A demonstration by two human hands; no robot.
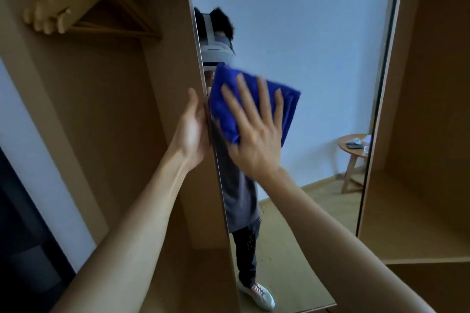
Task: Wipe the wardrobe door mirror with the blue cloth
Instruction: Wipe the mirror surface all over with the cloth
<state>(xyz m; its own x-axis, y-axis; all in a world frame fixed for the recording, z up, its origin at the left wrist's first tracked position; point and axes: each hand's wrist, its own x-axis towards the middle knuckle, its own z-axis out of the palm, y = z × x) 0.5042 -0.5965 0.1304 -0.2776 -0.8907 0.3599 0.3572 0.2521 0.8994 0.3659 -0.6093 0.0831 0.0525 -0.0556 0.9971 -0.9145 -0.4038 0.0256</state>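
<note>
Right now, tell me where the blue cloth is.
Head view, centre: the blue cloth is pressed flat on the mirror under the right hand, near its left edge.

The folded blue cloth (254, 101) lies flat against the upright wardrobe door mirror (318, 58), near the glass's left edge, at mid height.

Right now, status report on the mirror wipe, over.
Right hand flat, pressing blue cloth on mirror. Left hand gripping door edge. Nothing in the way.
</note>
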